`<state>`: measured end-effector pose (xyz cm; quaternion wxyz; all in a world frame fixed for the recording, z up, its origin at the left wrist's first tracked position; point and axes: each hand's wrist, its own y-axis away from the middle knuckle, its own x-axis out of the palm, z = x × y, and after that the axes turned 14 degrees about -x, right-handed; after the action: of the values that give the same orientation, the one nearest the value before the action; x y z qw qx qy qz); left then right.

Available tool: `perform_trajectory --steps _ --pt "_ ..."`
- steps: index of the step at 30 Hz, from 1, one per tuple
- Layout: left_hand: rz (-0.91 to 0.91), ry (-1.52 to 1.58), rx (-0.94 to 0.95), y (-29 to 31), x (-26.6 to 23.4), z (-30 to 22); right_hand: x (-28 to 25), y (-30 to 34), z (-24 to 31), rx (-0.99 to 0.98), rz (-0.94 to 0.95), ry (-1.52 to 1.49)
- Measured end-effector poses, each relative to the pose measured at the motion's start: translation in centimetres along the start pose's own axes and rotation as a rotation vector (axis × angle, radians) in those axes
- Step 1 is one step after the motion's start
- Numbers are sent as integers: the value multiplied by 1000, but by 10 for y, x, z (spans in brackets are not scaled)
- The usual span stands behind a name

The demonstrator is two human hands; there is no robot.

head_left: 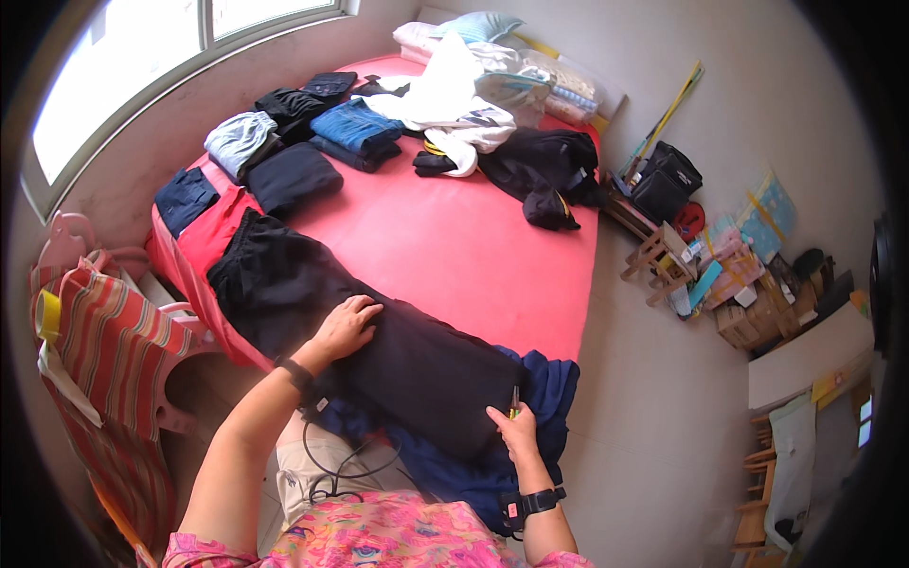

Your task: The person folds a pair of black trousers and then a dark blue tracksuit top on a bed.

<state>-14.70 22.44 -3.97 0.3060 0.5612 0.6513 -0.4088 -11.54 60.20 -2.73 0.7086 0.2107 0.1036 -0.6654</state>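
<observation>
No readable lettering or numbers — dark print on white garment (443, 93), pale mark on black bag (663, 186) — illegible

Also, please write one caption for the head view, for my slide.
Left hand resting on dark trousers across a pink-covered bed, right hand holding a small pointed tool, folded clothes beyond.

- The left forearm (241, 431), bare, rose from the lower edge, slanting up and rightward.
- The left wrist (312, 357) was nearly straight, in line with the arm.
- The left hand (343, 329) lay palm down, back uppermost, its fingers extended toward the right.
- The right forearm (549, 538), showing at shorter length, came up from below, leaning leftward.
- The right hand (519, 434) was curled in a grip, its thumb (495, 417) pointing up and to the left.
- Both hands were well apart, the left one farther forward.
</observation>
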Motion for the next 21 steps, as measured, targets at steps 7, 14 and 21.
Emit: perform_trajectory --steps 7,14,21 --pt "16 60 -14 2 -2 3 22 -2 84 -43 47 -625" --pt "13 102 -23 3 -1 12 119 -21 155 -216 228 -413" --pt "109 270 -10 -6 0 23 215 -51 107 -520 127 91"
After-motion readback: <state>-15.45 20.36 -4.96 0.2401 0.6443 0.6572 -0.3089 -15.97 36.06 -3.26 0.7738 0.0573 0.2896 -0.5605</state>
